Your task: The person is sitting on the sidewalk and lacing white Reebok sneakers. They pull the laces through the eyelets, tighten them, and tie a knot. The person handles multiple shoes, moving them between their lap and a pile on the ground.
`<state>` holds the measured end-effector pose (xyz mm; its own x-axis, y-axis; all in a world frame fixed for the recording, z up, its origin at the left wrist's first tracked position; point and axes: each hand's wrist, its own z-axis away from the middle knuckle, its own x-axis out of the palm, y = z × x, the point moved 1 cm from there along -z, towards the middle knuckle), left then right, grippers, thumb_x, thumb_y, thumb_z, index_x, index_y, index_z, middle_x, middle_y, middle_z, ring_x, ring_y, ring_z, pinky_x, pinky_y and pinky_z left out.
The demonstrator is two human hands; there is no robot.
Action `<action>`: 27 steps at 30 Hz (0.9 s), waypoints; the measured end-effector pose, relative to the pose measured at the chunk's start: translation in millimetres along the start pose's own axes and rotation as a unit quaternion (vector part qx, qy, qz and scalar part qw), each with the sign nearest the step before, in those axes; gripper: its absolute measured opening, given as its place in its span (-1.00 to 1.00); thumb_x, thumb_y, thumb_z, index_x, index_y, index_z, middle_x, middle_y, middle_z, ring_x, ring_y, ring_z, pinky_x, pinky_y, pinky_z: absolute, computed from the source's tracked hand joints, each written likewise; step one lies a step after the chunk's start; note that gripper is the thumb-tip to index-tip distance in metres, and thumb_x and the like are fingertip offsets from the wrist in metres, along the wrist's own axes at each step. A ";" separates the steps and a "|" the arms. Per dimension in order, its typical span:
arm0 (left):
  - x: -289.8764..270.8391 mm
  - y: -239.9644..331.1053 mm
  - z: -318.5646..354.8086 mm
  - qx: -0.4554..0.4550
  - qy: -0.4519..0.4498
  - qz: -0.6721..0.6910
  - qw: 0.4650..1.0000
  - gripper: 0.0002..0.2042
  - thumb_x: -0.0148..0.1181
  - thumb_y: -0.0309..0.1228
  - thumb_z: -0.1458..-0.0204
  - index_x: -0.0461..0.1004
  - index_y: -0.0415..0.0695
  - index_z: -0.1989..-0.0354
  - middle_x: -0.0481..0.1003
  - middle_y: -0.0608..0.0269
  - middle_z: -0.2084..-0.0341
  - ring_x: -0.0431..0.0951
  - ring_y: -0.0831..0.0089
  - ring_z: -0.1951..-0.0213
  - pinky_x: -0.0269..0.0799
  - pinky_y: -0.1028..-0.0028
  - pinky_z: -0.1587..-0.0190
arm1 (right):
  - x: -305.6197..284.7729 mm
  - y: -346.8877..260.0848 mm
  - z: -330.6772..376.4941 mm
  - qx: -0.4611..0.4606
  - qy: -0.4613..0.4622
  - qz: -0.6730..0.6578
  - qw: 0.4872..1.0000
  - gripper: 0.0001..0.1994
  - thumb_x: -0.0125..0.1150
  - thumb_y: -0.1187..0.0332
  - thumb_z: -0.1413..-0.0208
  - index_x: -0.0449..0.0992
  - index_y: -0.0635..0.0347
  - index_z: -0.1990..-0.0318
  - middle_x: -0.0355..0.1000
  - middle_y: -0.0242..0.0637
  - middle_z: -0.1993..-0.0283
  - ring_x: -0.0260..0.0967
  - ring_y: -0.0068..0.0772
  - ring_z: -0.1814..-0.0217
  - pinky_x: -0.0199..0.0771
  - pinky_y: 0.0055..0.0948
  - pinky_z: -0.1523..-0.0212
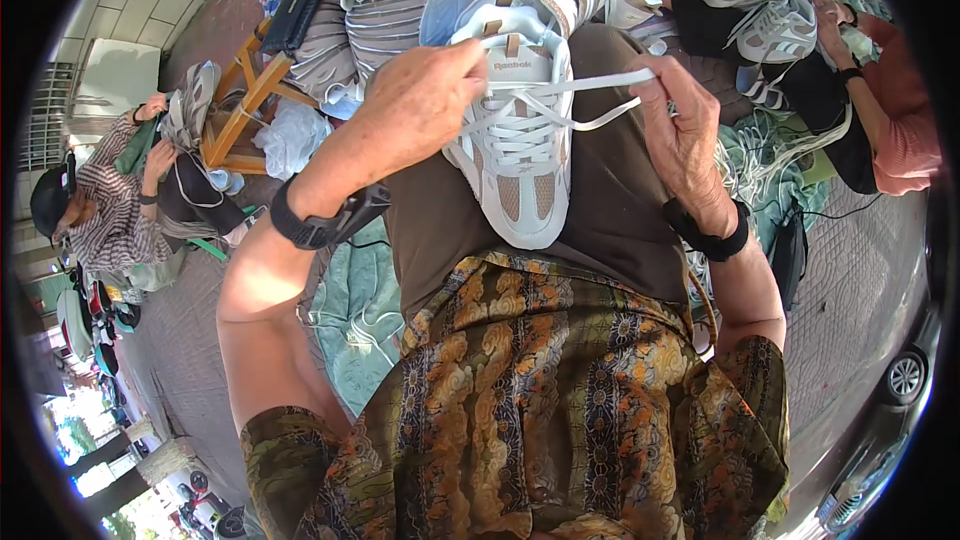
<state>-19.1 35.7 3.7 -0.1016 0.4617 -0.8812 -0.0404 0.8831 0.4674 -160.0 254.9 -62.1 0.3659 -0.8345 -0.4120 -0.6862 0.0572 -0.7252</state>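
Observation:
A white and beige sneaker (pixel 523 214) rests on my lap, its toe toward me and its tongue upright at the far end. White laces run criss-cross up its front. My left hand (pixel 425 100) is closed beside the tongue, on the left edge of the shoe, and a lace end disappears under its fingers. My right hand (pixel 687 130) pinches the white shoelace (pixel 598 83), which is drawn out to the right from the top eyelets. A loose loop of lace hangs just below that stretch. Each wrist wears a black band.
Stacked beige and white shoe parts (pixel 375 35) lie beyond my knees, beside a wooden stool (pixel 240 125). Loose white laces lie on green cloth (pixel 785 175) at the right. One person sits at the left, another at the right, each handling shoes. A dark car (pixel 900 410) stands at far right.

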 end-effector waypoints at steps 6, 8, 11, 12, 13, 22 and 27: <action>-37.2 -42.4 40.4 -0.080 -0.041 0.113 0.989 -0.78 0.07 -0.28 -0.15 0.32 -0.18 0.41 0.25 0.39 0.61 0.25 0.62 0.54 0.16 0.56 0.48 | 17.9 3.9 7.0 0.003 -0.071 0.001 0.997 -0.90 0.11 0.50 -0.11 0.52 0.24 0.25 0.42 -0.07 0.45 0.35 -0.09 0.52 0.34 -0.32 0.48; -46.7 -55.5 53.7 -0.099 -0.053 0.158 0.981 -0.76 0.08 -0.26 -0.17 0.33 -0.17 0.41 0.24 0.44 0.59 0.23 0.68 0.52 0.15 0.60 0.47 | 24.4 7.1 5.6 0.013 -0.102 -0.004 0.995 -0.91 0.12 0.49 -0.11 0.52 0.25 0.26 0.42 -0.09 0.46 0.35 -0.06 0.52 0.33 -0.30 0.49; -56.3 -67.9 70.5 -0.114 -0.043 0.186 0.975 -0.78 0.08 -0.29 -0.18 0.34 -0.17 0.41 0.26 0.46 0.59 0.23 0.67 0.52 0.15 0.60 0.47 | 30.1 9.4 0.2 -0.003 -0.153 0.034 0.988 -0.88 0.10 0.39 -0.15 0.52 0.22 0.30 0.45 -0.13 0.50 0.39 0.02 0.49 0.37 -0.20 0.48; -58.2 -69.4 73.5 -0.114 -0.034 0.189 0.975 -0.81 0.09 -0.33 -0.16 0.34 -0.18 0.41 0.26 0.46 0.60 0.22 0.67 0.52 0.15 0.59 0.47 | 31.7 9.8 -0.8 -0.010 -0.166 0.045 0.985 -0.86 0.08 0.36 -0.17 0.52 0.21 0.30 0.45 -0.13 0.50 0.40 0.03 0.48 0.38 -0.17 0.48; -60.3 -70.5 76.3 -0.114 -0.025 0.193 0.974 -0.83 0.09 -0.38 -0.14 0.34 -0.19 0.42 0.26 0.46 0.62 0.21 0.67 0.53 0.15 0.58 0.48 | 33.4 10.0 -1.6 -0.018 -0.178 0.056 0.982 -0.84 0.07 0.33 -0.19 0.52 0.20 0.30 0.45 -0.12 0.51 0.41 0.05 0.47 0.39 -0.15 0.48; -69.0 -62.4 85.2 -0.076 0.046 0.063 0.994 -0.82 0.07 -0.36 -0.22 0.34 -0.21 0.36 0.27 0.43 0.58 0.24 0.65 0.50 0.18 0.60 0.43 | 40.9 11.9 -4.1 -0.038 -0.203 0.091 0.974 -0.81 0.03 0.29 -0.21 0.49 0.18 0.34 0.45 -0.07 0.54 0.41 0.08 0.49 0.40 -0.10 0.49; -66.2 -37.4 81.7 -0.029 0.136 -0.107 0.984 -0.87 0.08 -0.42 -0.18 0.36 -0.22 0.34 0.33 0.25 0.56 0.33 0.43 0.51 0.26 0.46 0.39 | 40.2 10.6 -3.8 -0.034 -0.217 0.102 0.970 -0.75 -0.03 0.28 -0.26 0.44 0.24 0.37 0.41 -0.05 0.54 0.39 0.08 0.50 0.39 -0.15 0.47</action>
<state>70.4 -21.1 38.8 -0.3473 0.2189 -0.9118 -0.1461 0.9478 0.2832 -155.0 219.8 -84.3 0.4373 -0.4998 -0.7476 -0.8069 0.1490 -0.5716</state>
